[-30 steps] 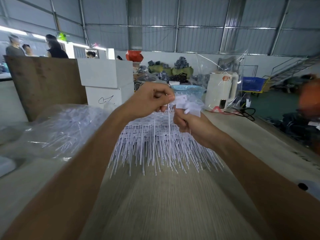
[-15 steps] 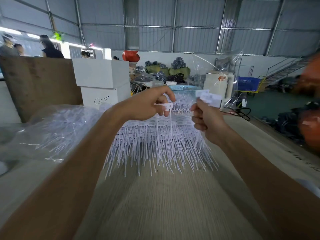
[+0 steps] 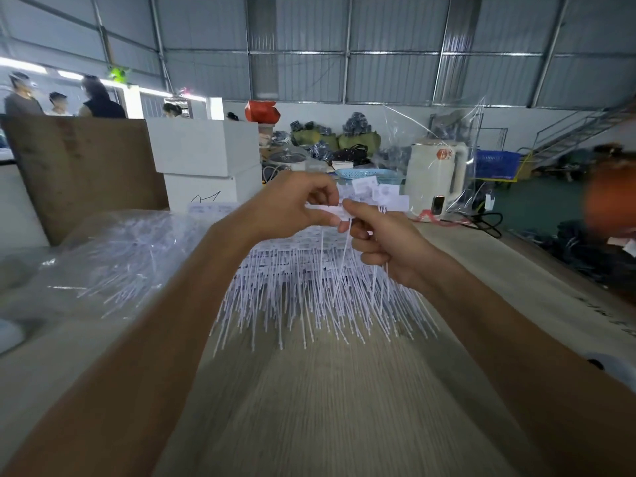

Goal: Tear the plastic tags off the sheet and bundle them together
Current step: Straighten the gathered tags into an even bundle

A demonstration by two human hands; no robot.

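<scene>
The left hand (image 3: pixel 292 204) pinches one tag (image 3: pixel 325 210), passing it to the bundle (image 3: pixel 378 196) gripped by the right hand (image 3: pixel 385 242); the sheets (image 3: pixel 309 287) lie below, seemingly. Next: regrip.

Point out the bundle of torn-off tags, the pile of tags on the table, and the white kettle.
bundle of tags (image 3: pixel 385 196), head view, its flat heads.
pile of tags (image 3: pixel 309 297), head view, its stems.
white kettle (image 3: pixel 434 177), head view, its body.
</scene>
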